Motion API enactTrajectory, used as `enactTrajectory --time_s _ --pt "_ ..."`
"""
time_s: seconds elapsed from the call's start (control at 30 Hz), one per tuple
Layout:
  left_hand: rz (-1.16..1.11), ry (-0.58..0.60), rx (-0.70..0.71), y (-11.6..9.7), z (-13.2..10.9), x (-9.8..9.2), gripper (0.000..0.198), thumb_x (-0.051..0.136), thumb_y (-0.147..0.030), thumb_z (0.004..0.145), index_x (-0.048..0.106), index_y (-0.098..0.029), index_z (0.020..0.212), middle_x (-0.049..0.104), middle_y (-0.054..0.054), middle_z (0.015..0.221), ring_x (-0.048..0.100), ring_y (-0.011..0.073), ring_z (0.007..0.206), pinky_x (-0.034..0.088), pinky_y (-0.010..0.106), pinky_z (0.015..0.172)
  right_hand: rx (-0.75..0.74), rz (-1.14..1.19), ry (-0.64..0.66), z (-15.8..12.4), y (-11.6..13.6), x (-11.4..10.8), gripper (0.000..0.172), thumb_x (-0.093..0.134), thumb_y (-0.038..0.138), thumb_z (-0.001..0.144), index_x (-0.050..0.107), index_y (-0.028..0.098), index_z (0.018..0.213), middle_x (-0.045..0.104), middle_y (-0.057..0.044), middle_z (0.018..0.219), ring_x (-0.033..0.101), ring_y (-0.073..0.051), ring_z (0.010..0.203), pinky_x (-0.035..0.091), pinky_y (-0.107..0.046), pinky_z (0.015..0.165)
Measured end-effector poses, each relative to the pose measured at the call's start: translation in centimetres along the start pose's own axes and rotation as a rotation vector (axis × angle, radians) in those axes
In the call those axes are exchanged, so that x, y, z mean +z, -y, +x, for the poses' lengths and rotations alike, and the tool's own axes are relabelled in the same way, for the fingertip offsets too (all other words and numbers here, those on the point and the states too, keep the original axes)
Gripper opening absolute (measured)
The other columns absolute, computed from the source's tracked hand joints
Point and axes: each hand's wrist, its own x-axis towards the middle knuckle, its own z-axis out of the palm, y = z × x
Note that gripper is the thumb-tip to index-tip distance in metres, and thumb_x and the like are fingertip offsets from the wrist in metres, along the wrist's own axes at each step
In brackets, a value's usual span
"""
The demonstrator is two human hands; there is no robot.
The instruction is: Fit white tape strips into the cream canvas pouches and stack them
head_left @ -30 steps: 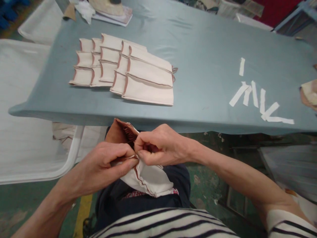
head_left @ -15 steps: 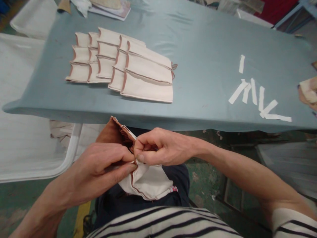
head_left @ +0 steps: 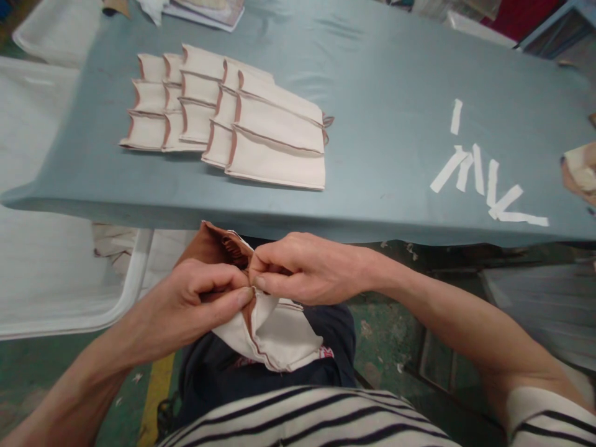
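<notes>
My left hand (head_left: 195, 304) and my right hand (head_left: 302, 267) meet over my lap, both pinching the same cream fabric piece (head_left: 274, 332) with brown trim and a brown lining. Thumbs and forefingers press together at its folded edge, just below the front edge of the table. The cloth hangs down onto my dark trousers.
A blue-grey covered table (head_left: 372, 81) holds overlapping rows of finished cream pieces (head_left: 233, 118) with brown edging at the left. Several white strips (head_left: 484, 180) lie at the right. A white tray (head_left: 60, 261) stands to my left. More cloth shows at the right edge (head_left: 580, 171).
The view has tilted slightly, so the table contents sit higher in the picture. My fingers have shifted a little along the fabric edge, still pinching it.
</notes>
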Motion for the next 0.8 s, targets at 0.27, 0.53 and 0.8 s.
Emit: enactTrajectory --time_s 0.27,0.53,0.8 --pt "0.096 -0.025 -0.014 0.3 0.5 0.5 0.041 0.053 -0.036 0.103 0.064 -0.020 0.067 0.052 -0.004 0.061 0.047 0.0116 0.054 0.035 0.021 0.049 0.054 -0.344 -0.090 -0.3 0.9 -0.2 0.020 0.059 0.015 0.113 0.066 0.021 0.095 0.065 0.003 0.080 0.051 -0.015 0.071 0.034 -0.031 0.068" --pt "0.096 -0.146 0.034 1.5 1.5 0.8 0.038 0.053 -0.035 0.102 0.068 -0.020 0.071 0.063 -0.002 0.064 0.055 0.0146 0.060 0.040 0.024 0.056 -0.026 -0.144 -0.430 -0.3 -0.9 0.9 0.013 0.055 0.020 0.117 0.066 0.024 0.114 0.079 0.001 0.097 0.066 -0.013 0.078 0.051 -0.027 0.076" --pt "0.006 -0.383 0.064 2.8 2.1 2.2 0.039 0.051 -0.038 0.106 0.070 -0.021 0.077 0.077 0.003 0.079 0.070 0.0200 0.076 0.055 0.029 0.072 0.235 -0.010 -0.709 -0.5 -2.4 7.1 0.025 0.078 0.046 0.105 0.072 0.022 0.102 0.081 -0.001 0.096 0.070 -0.017 0.084 0.050 -0.029 0.078"
